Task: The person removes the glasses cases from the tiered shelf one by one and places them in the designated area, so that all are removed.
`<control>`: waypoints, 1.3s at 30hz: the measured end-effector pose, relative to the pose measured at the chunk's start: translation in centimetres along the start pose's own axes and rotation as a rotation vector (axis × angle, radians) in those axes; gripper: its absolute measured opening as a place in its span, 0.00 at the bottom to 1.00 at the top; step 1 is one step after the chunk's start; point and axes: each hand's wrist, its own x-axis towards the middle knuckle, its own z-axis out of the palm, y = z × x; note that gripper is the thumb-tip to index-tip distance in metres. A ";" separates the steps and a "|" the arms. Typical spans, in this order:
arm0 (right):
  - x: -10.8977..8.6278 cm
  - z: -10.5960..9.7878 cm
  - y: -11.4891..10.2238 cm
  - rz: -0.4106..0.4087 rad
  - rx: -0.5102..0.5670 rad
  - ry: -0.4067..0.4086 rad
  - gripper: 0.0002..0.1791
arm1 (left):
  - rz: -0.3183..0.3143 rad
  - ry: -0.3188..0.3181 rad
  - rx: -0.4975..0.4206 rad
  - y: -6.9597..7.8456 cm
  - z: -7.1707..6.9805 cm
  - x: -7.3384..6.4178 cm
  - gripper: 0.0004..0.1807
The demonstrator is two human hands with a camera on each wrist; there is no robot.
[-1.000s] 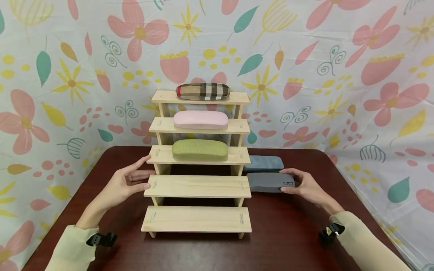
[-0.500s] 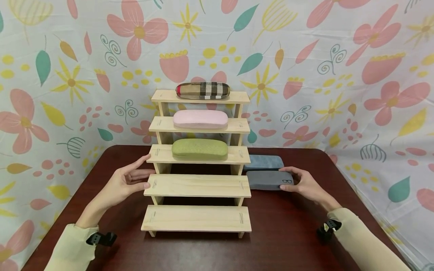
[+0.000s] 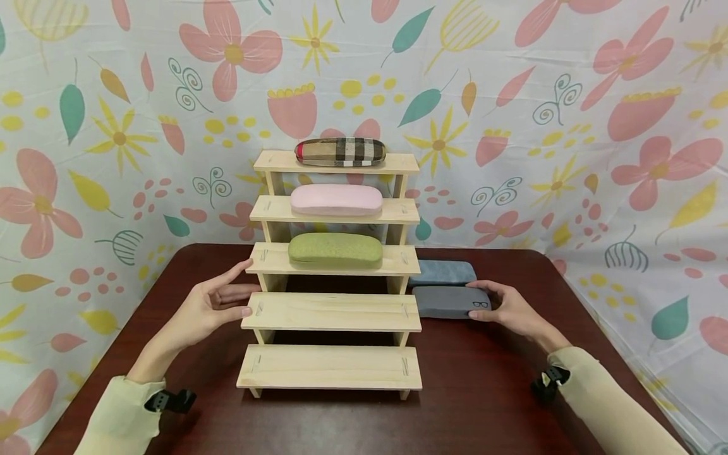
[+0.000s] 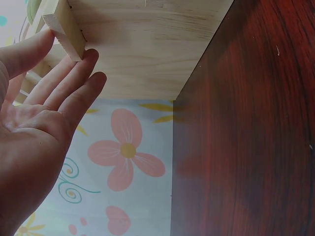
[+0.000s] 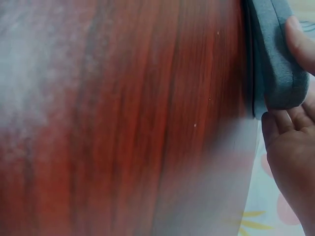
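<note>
My right hand (image 3: 514,313) pinches the right end of a dark grey glasses case (image 3: 446,303), thumb in front and fingers behind. The case bears a small glasses logo, and its left end is at the right side of a wooden step rack (image 3: 331,313). In the right wrist view, thumb and fingers flank the end of the grey case (image 5: 280,73). At the rack's left side, my left hand (image 3: 207,303) touches the step ends with fairly straight fingers. The left wrist view shows its thumb and fingertips against one wooden plank's end (image 4: 64,29).
A blue glasses case (image 3: 443,273) lies behind the grey one. On the upper steps sit a plaid case (image 3: 340,152), a pink case (image 3: 336,200) and a green case (image 3: 335,250). The dark red table (image 3: 483,392) meets a flowered cloth (image 3: 512,126) behind.
My right hand and the grey case have shifted slightly left and away from me. The left hand and the rack stay in place.
</note>
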 end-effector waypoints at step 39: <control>0.6 -0.1 0.2 0.005 -0.067 -0.018 0.38 | -0.020 0.004 0.006 0.3 0.1 -0.1 0.49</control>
